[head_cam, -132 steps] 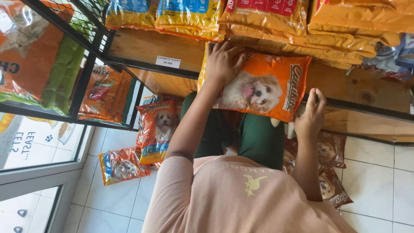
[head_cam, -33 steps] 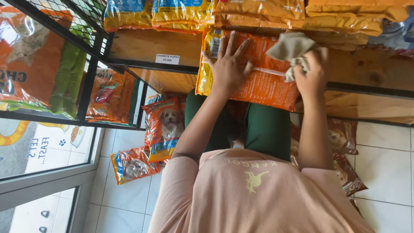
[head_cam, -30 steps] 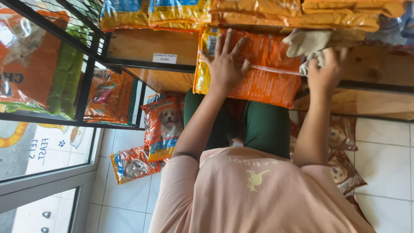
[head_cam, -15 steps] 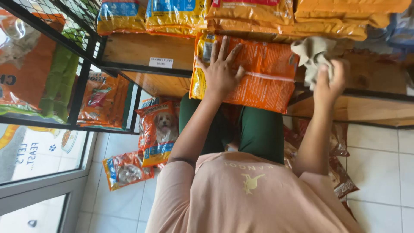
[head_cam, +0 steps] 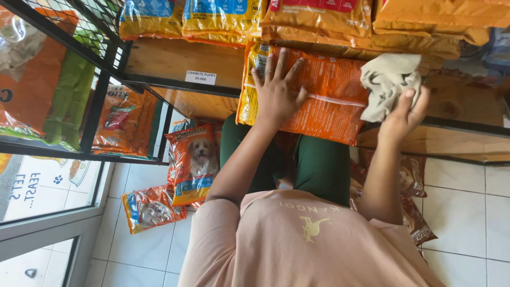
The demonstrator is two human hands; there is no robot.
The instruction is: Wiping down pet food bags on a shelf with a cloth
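- A person's left hand (head_cam: 276, 93) lies flat, fingers spread, on the back of an orange plastic pet-food bag (head_cam: 313, 95) propped across the lap against the edge of a wooden shelf (head_cam: 180, 61).
- The right hand (head_cam: 402, 114) pinches a crumpled beige cloth (head_cam: 388, 82) at the bag's right end, beside the shelf front.
- The bag looks soft and pliable, its glossy film likely slippery; judged fairly light for its size, it would be best gripped along its sealed edges or cradled from beneath.
- A white barcode patch sits at the bag's upper left corner, and a pale band crosses its middle.
- Yellow-and-blue bags (head_cam: 186, 18) and further orange bags (head_cam: 319, 18) are stacked on the shelf above.
- A small white rectangular price label (head_cam: 200, 77) is fixed to the shelf's front edge.
- An orange pouch picturing a fluffy dog (head_cam: 192, 170) stands on the white tiled floor (head_cam: 457, 186), and a flatter orange packet (head_cam: 150, 208) lies near it.
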